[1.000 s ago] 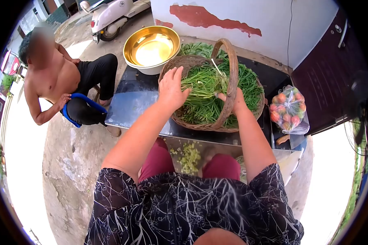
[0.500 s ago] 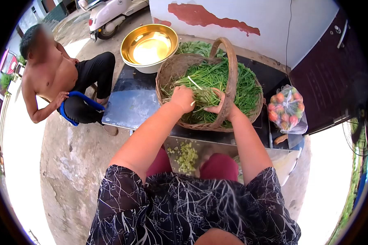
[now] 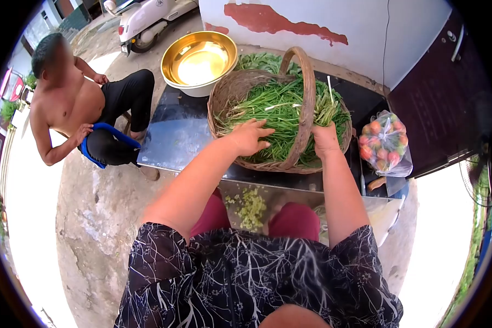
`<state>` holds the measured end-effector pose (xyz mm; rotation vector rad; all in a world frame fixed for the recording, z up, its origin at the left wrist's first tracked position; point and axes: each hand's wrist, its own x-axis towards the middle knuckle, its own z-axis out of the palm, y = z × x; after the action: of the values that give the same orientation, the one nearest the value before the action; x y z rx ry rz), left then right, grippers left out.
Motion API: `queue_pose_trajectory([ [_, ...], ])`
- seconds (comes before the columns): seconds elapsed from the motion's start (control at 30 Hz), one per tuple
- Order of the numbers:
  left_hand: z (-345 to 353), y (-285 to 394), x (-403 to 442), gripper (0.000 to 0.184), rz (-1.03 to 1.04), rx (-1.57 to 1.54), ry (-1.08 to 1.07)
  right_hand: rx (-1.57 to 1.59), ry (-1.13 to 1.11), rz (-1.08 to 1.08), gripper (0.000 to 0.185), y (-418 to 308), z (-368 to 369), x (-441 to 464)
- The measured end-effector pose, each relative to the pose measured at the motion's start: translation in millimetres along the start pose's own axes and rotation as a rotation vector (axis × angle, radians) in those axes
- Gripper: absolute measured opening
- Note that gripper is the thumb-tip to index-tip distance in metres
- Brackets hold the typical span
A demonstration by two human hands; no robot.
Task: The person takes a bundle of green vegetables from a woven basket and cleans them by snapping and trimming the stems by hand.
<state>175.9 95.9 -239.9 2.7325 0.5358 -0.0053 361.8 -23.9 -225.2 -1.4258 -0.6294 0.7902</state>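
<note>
Head view: the left hand is open, fingers spread over long green stalks in a brown woven basket, while the right hand, fingers partly hidden, grasps a pale-stemmed green bunch. Between them, the thick, rough arched handle blocks some stalks; a shiny golden basin and a clear plastic bag of red-green produce flank the basket on the glossy dark surface.

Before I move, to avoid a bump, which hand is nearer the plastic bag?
Right hand, beside the basket handle, toward the bag; left hand farther off, on the handle's other side.
</note>
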Motion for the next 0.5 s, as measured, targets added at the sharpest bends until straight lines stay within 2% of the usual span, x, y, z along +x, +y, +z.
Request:
queue_pose_trajectory([
  [0.07, 7.0, 2.9, 2.4, 0.053, -0.044, 0.049, 0.044, 0.151, 0.0, -0.035, 0.033, -2.7, -8.4, -3.5],
  [0.13, 9.1, 8.1, 8.3, 0.052, -0.085, 0.095, 0.087, 0.141, -0.016, -0.025, 0.036, -6.9, -12.2, -9.8],
  [0.2, 8.2, 13.2, 19.7, 0.051, 0.025, -0.055, 0.34, 0.152, -0.025, -0.02, 0.038, -12.7, -9.3, -17.6],
  [0.23, 9.8, 19.1, 24.9, 0.047, 0.037, -0.255, 0.35, 0.153, -0.028, -0.028, 0.04, -11.0, -9.2, -18.3],
  [0.27, 6.7, 27.2, 28.4, 0.047, 0.039, -0.255, 0.353, 0.152, -0.029, -0.031, 0.04, -10.9, -9.0, -18.7],
  [0.33, 3.7, 42.0, 32.2, 0.041, 0.022, -0.757, 0.303, 0.179, -0.062, -0.018, 0.039, -8.2, -9.6, -21.2],
  [0.37, 6.1, 42.5, 37.0, 0.041, 0.121, -0.754, 0.308, 0.167, -0.062, -0.017, 0.039, -7.6, -10.1, -23.4],
  [0.4, 7.6, 41.4, 41.5, 0.041, 0.122, -0.757, 0.299, 0.169, -0.053, -0.012, 0.039, -6.0, -12.8, -24.0],
  [0.47, 6.3, 41.7, 44.9, 0.029, -0.12, -0.948, 0.069, 0.13, -0.1, 0.005, 0.04, -3.2, -18.8, -24.9],
  [0.5, -4.6, 49.0, 39.5, 0.027, -0.091, -1.022, 0.088, 0.1, -0.131, -0.014, 0.041, -4.1, -21.0, -26.6],
])
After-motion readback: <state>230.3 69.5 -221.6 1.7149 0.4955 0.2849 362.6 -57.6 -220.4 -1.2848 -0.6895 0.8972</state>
